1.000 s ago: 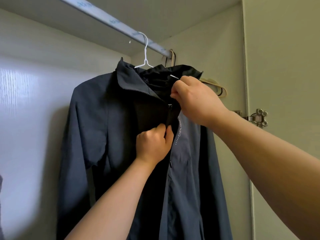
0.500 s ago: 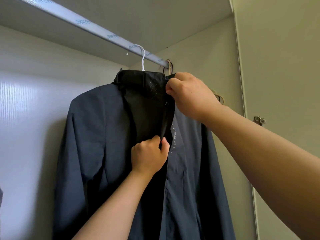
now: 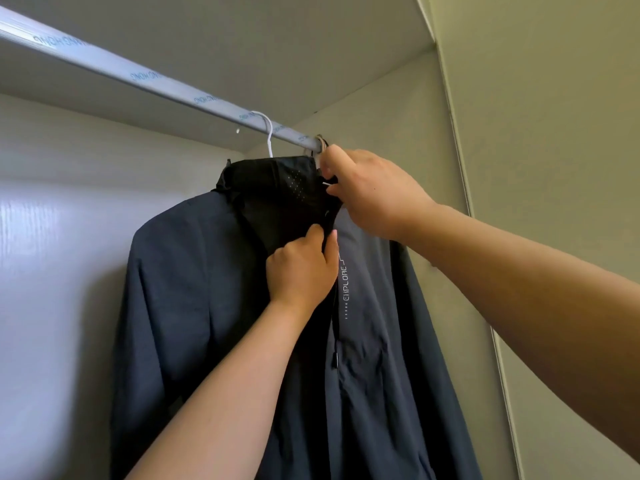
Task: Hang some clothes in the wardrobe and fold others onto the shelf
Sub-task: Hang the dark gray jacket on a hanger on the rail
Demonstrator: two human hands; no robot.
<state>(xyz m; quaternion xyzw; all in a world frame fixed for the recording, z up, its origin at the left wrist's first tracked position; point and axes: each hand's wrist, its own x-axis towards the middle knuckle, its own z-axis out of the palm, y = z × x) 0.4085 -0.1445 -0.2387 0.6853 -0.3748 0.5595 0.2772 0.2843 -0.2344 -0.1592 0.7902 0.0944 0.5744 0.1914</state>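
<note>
The jacket [image 3: 194, 289], on a white hanger [image 3: 267, 133] on the rail [image 3: 138, 77], now has its collar [image 3: 273, 188] closed where it gaped a second ago, left hand [image 3: 301, 268] pinching the front, right hand [image 3: 374, 195] pinching the collar top: hanging looks nearly done

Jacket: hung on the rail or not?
Hung on the rail: the white hanger hook loops over it and the jacket hangs below. The left hand and right hand grip its front.

Head-worn view, angled upward, close to jacket [image 3: 194, 271]
</note>
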